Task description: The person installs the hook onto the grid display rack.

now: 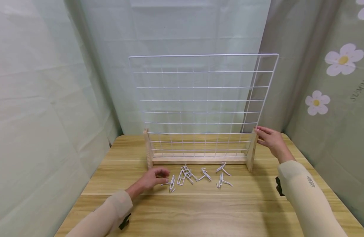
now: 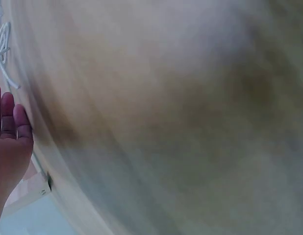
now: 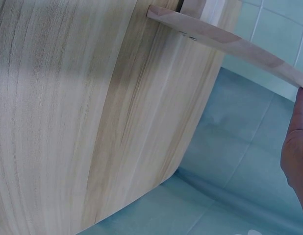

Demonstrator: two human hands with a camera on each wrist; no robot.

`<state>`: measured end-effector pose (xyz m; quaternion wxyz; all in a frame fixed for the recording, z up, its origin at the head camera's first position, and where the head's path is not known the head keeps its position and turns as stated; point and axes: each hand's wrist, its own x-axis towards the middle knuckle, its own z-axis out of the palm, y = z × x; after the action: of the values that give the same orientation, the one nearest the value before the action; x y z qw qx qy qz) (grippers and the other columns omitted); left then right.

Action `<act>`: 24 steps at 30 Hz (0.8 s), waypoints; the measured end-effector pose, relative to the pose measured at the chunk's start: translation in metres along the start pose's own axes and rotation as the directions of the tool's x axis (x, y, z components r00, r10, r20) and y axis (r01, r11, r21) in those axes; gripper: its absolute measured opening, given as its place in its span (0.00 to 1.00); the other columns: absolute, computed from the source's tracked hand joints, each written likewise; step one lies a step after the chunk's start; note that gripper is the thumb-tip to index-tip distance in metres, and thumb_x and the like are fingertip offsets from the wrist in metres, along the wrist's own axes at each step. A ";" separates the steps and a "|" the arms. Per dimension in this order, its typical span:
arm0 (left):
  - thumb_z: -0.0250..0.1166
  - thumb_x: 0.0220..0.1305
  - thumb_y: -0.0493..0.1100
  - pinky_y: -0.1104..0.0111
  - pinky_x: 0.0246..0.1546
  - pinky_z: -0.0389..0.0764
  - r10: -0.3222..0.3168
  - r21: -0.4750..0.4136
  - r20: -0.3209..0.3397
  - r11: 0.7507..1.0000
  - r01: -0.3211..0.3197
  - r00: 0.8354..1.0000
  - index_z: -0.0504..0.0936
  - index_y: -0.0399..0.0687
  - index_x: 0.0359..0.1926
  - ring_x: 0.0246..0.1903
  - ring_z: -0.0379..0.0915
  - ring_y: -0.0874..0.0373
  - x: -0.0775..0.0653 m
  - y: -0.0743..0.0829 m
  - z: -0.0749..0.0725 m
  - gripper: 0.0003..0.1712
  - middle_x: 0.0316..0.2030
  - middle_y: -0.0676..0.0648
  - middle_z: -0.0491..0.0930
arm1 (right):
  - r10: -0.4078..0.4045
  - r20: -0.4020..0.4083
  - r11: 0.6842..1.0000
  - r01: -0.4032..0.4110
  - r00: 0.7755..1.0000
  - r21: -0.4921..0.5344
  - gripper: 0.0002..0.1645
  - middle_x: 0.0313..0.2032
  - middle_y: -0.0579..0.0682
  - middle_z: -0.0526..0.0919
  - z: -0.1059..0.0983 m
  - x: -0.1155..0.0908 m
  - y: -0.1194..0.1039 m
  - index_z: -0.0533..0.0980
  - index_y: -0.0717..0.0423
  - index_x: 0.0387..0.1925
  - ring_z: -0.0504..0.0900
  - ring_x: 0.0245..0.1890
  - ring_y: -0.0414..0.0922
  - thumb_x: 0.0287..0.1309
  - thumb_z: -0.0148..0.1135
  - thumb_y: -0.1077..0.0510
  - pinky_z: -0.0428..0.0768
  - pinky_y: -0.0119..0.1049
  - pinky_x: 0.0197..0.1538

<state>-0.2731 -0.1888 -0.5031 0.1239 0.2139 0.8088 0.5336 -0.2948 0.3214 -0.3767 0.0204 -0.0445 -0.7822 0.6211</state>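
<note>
A white wire grid panel [image 1: 201, 87] stands upright in a wooden stand [image 1: 199, 162] with a side post at each end. My right hand [image 1: 272, 141] touches the upper end of the right post [image 1: 251, 149], its fingers fairly straight. In the right wrist view, fingertips of this hand [image 3: 297, 147] meet the edge of that wooden post [image 3: 230, 41]. Low at the left, my left hand [image 1: 153, 177] reaches beside a white wire hook [image 1: 171, 183], fingers loosely bent; contact is unclear. The left wrist view catches this hand [image 2: 12, 142] at its edge, near white hooks [image 2: 2, 44].
More white wire hooks lie in front of the stand: a tangled cluster [image 1: 186, 174], one hook [image 1: 204, 175] at the middle and two at the right, including this hook [image 1: 222, 181]. The wooden table [image 1: 205, 210] is bordered by pale curtains [image 1: 51, 98].
</note>
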 end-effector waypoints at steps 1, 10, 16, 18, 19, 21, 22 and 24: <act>0.70 0.61 0.33 0.71 0.45 0.77 0.004 0.001 0.004 1.000 -0.004 1.000 0.77 0.26 0.51 0.47 0.76 0.46 0.000 -0.002 0.001 0.19 0.45 0.34 0.80 | -0.002 0.001 1.000 0.002 1.000 0.001 0.42 0.67 0.62 0.65 0.000 0.000 0.000 0.61 0.64 0.72 0.70 0.62 0.51 0.69 0.55 0.41 0.74 0.35 0.57; 0.70 0.59 0.31 0.63 0.51 0.77 0.044 0.011 0.000 0.999 -0.044 0.999 0.78 0.26 0.49 0.49 0.75 0.40 -0.004 -0.008 0.010 0.18 0.46 0.32 0.80 | -0.014 0.002 1.000 0.014 1.000 0.016 0.42 0.63 0.58 0.68 0.000 0.002 0.000 0.60 0.65 0.72 0.72 0.59 0.46 0.68 0.56 0.41 0.76 0.31 0.54; 0.74 0.55 0.34 0.61 0.51 0.76 0.059 0.083 -0.043 0.995 -0.055 0.997 0.83 0.34 0.46 0.48 0.77 0.44 -0.004 -0.012 0.016 0.17 0.45 0.38 0.83 | -0.015 0.005 1.000 0.015 1.000 0.012 0.42 0.64 0.58 0.69 0.000 0.001 0.000 0.61 0.64 0.71 0.73 0.57 0.44 0.68 0.56 0.41 0.75 0.34 0.56; 0.74 0.54 0.35 0.63 0.51 0.76 0.067 0.092 -0.056 0.994 -0.062 0.996 0.84 0.36 0.44 0.48 0.76 0.46 -0.004 -0.012 0.017 0.16 0.44 0.40 0.83 | -0.014 0.003 1.000 0.014 1.000 0.011 0.42 0.63 0.58 0.69 0.000 0.001 0.000 0.61 0.64 0.71 0.74 0.56 0.43 0.68 0.56 0.41 0.76 0.34 0.55; 0.75 0.54 0.35 0.64 0.51 0.75 0.070 0.095 -0.061 0.993 -0.064 0.996 0.84 0.37 0.43 0.47 0.76 0.47 -0.005 -0.013 0.018 0.15 0.44 0.42 0.83 | -0.015 0.003 1.000 0.015 1.000 0.009 0.42 0.63 0.58 0.69 0.000 0.000 0.000 0.61 0.65 0.71 0.74 0.56 0.43 0.68 0.56 0.41 0.76 0.33 0.55; 0.75 0.53 0.34 0.65 0.51 0.75 0.094 0.106 -0.068 0.991 -0.086 0.993 0.85 0.39 0.41 0.47 0.76 0.49 -0.005 -0.014 0.019 0.13 0.43 0.43 0.83 | -0.014 0.004 1.000 0.014 1.000 0.009 0.42 0.63 0.58 0.69 0.000 0.000 0.000 0.62 0.64 0.71 0.74 0.56 0.43 0.68 0.56 0.41 0.76 0.33 0.55; 0.75 0.53 0.34 0.66 0.50 0.74 0.107 0.113 -0.071 0.989 -0.098 0.992 0.85 0.39 0.40 0.47 0.75 0.50 -0.005 -0.014 0.020 0.12 0.43 0.43 0.83 | -0.013 0.005 1.000 0.012 1.000 0.010 0.41 0.64 0.58 0.68 0.000 0.000 0.000 0.61 0.64 0.71 0.73 0.57 0.44 0.69 0.56 0.41 0.76 0.33 0.55; 0.75 0.54 0.34 0.66 0.49 0.75 0.139 0.124 -0.074 0.984 -0.129 0.988 0.86 0.39 0.39 0.45 0.75 0.50 -0.005 -0.015 0.021 0.10 0.41 0.43 0.83 | -0.010 0.006 1.000 0.010 1.000 0.011 0.41 0.65 0.60 0.67 0.000 -0.001 -0.001 0.61 0.64 0.71 0.73 0.57 0.44 0.69 0.55 0.41 0.76 0.33 0.55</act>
<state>-0.2630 -0.1798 -0.5254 0.0412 0.2526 0.8274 0.5000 -0.2935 0.3212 -0.3758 0.0211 -0.0387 -0.7789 0.6256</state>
